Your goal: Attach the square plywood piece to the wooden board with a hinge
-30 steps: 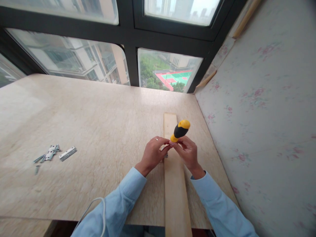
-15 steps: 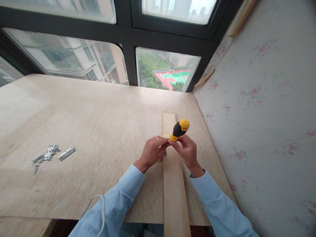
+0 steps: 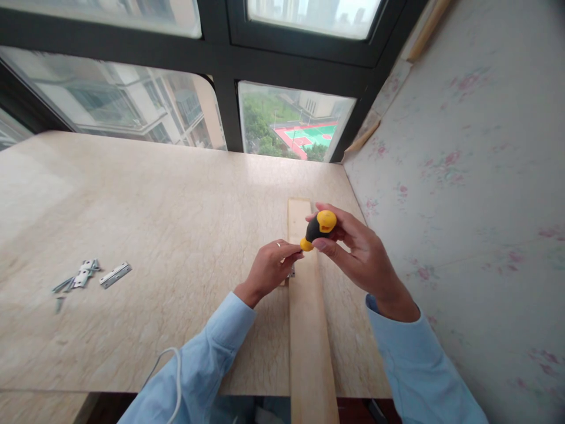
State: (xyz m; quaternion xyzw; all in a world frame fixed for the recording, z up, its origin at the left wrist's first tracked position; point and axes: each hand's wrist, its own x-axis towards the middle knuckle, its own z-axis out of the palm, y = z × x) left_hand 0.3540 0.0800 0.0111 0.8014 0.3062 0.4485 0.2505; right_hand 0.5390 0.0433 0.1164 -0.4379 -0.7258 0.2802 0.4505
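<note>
Hard by the wall point(image 3: 463, 176), open table point(image 3: 154, 194) leftward, my right hand point(image 3: 362, 259) grips the screwdriver point(image 3: 318, 228) above the plank point(image 3: 306, 330); my left hand point(image 3: 269, 272) pinches shut beneath it.

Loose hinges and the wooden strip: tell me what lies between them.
In the head view, bare tabletop runs from the loose hinges to the left hand, which is at the wooden strip's edge.

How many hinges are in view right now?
3. One hinge and another hinge among screws lie on the table far left; a third hinge is partly hidden under the left hand beside the plank.
</note>
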